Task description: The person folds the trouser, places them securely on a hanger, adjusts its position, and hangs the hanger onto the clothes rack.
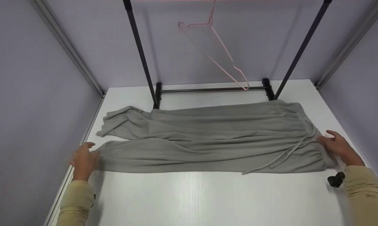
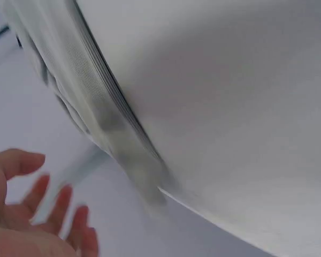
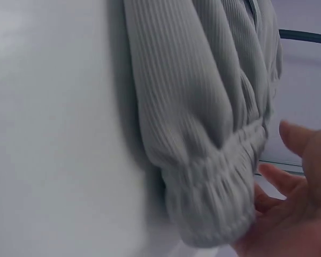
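Note:
Grey ribbed trousers (image 1: 207, 141) lie spread sideways on the white table, waistband to the right and legs to the left. The drawstring (image 1: 280, 158) trails loose over the front. Beside the nearer leg's hem is my left hand (image 1: 84, 160); in the left wrist view its loosely bent fingers (image 2: 59, 209) stand apart from the cloth (image 2: 91, 85). At the other end, my right hand (image 1: 338, 146) is against the gathered waistband (image 3: 214, 193). Its thumb stands away from the fabric, and its fingers are partly hidden behind the waistband in the right wrist view.
A black rack (image 1: 214, 90) stands at the back, its two poles rising past the trousers. From above hangs a pink hanger (image 1: 222, 40). A small black object (image 1: 336, 180) is near my right sleeve. Grey walls (image 1: 29, 103) enclose the table.

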Available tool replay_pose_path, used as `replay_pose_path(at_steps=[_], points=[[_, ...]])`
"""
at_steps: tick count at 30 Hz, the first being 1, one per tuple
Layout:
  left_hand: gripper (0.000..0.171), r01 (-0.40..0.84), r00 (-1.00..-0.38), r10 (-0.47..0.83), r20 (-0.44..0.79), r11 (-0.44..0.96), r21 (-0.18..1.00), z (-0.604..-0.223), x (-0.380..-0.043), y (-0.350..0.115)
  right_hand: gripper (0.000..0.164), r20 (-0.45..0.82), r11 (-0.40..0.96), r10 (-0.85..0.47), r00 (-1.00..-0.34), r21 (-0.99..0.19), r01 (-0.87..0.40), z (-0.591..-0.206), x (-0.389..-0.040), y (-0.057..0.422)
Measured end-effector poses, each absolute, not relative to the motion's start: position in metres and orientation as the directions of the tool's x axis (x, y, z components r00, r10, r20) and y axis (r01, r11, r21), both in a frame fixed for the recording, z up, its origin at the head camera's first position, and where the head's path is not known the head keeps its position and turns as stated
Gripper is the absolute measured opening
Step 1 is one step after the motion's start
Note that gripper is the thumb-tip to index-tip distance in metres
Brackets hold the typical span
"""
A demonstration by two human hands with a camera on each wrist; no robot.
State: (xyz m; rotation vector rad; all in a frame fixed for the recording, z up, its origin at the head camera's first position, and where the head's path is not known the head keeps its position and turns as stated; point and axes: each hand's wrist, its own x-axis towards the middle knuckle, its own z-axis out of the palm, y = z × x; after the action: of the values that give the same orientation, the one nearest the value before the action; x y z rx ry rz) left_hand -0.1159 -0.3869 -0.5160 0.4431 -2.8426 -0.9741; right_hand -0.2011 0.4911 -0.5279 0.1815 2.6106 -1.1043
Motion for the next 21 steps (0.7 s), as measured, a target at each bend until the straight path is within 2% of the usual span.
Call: replay_pose_path(at_steps=[2, 5, 8, 12, 17, 21], points=[[0.037, -0.085, -0.993, -0.119, 0.017, 0.798, 0.596, -0.522, -0.118, -0.37, 0.09, -0.384, 0.713, -0.05, -0.922, -0.66, 0.236, -0.526, -0.199, 0.493], [0.05, 0.043, -0.991, 0.11, -0.071, 0.785, 0.618, -0.53, -0.12, -0.346, 0.098, -0.433, 0.723, -0.113, -0.894, -0.654, 0.225, -0.523, -0.199, 0.491], [0.048, 0.04, -0.976, 0.157, -0.15, 0.808, 0.587, -0.536, -0.122, -0.331, 0.103, -0.433, 0.706, -0.132, -0.892, -0.672, 0.223, -0.522, -0.198, 0.487], [0.018, 0.046, -0.973, 0.165, -0.163, 0.826, 0.562, -0.537, -0.123, -0.328, 0.095, -0.379, 0.691, -0.111, -0.919, -0.693, 0.203, -0.523, -0.194, 0.484], [0.016, 0.123, -0.931, 0.323, -0.171, 0.717, 0.686, -0.521, -0.12, -0.341, 0.083, -0.289, 0.701, -0.056, -0.956, -0.693, 0.168, -0.519, -0.188, 0.491], [0.015, 0.12, -0.875, 0.43, -0.223, 0.638, 0.761, -0.513, -0.113, -0.35, 0.082, -0.335, 0.736, -0.083, -0.938, -0.656, 0.17, -0.521, -0.184, 0.496]])
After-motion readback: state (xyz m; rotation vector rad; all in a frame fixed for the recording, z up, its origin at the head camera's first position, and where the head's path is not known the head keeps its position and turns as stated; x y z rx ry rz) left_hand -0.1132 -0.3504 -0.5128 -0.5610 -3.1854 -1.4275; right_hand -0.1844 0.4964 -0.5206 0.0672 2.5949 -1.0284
